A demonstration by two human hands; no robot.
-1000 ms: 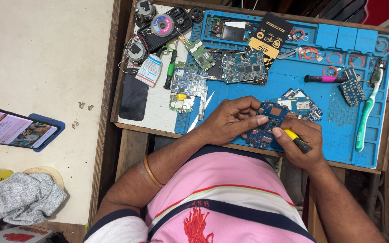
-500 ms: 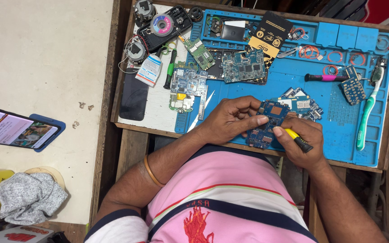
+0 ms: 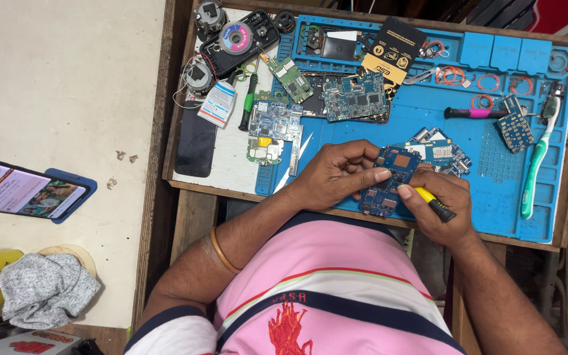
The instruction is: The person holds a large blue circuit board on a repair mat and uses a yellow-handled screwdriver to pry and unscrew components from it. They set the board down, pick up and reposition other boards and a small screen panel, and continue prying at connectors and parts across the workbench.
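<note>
Step in hand: I judge I am working a fastener or part on the blue circuit board (image 3: pixel 389 181) with the yellow-handled screwdriver (image 3: pixel 434 204), at the near edge of the blue work mat (image 3: pixel 488 197).
Left hand: my left hand (image 3: pixel 336 174) is curled closed, fingertips pinching the board's left edge to hold it steady.
Right hand: my right hand (image 3: pixel 438 200) is closed around the screwdriver, its tip hidden at the board's right side.
Where the board is: between my two hands, resting on the mat's near edge, just in front of my pink striped shirt (image 3: pixel 323 289).
Next move, as I judge it: a firm hold with the left hand and the driver tip kept square on the board, since the board partly overhangs the edge.
Boards, counted: about six others lie on the mat, among them a green board (image 3: pixel 292 77), a dark blue board (image 3: pixel 356 97), a white-blue board (image 3: pixel 272 128) and a small perforated board (image 3: pixel 515 128); the pile just behind my hands is too jumbled to count exactly.
Other tools: one green toothbrush (image 3: pixel 535 167) at the right, one pink-handled screwdriver (image 3: pixel 474 113), one green-handled screwdriver (image 3: pixel 250 102).
Off the mat: one phone (image 3: pixel 24 190) with a lit screen at the far left, one grey cloth (image 3: pixel 44 289).
</note>
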